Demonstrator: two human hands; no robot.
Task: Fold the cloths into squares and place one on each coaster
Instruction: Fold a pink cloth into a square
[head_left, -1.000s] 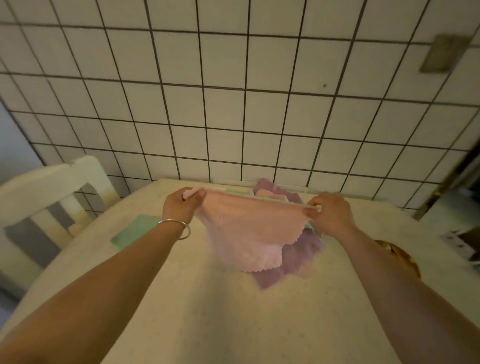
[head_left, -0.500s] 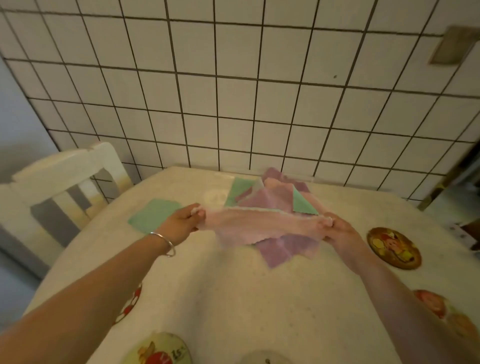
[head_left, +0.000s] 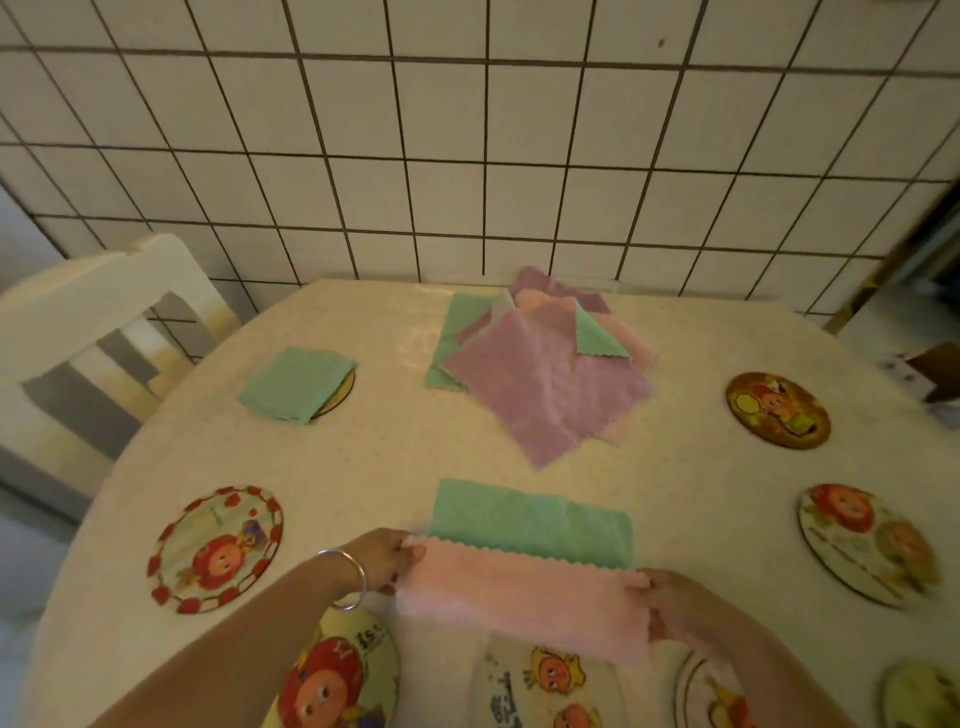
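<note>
- Because a fold needs a taut, straight edge, the left hand (head_left: 387, 558) and the right hand (head_left: 657, 597) each pinch one end of the pink cloth (head_left: 519, 597), stretched between them as a long strip just above the near edge of the table (head_left: 363, 467).
- Its fingers look curled round the cloth ends on both sides; blur hides the exact fingertip hold.
- A green strip (head_left: 530, 522) lies flat on the table just beyond the pink cloth, half folded, likely parked there until it gets its second fold.
- 1 green square (head_left: 296, 383) already sits on the far-left coaster (head_left: 347, 387), covering most of it, so that place looks done.
- Unfolded cloths lie in a pile (head_left: 545, 395) at the far middle, within reach of both hands as stock.
- Bare coasters ring the table: 1 at the left (head_left: 215, 548), 2 at the right (head_left: 777, 409) (head_left: 867, 543), and more along the near edge, partly under the arms.
- Judged from this, the pink cloth needs one more fold, end to end, to become a square.
</note>
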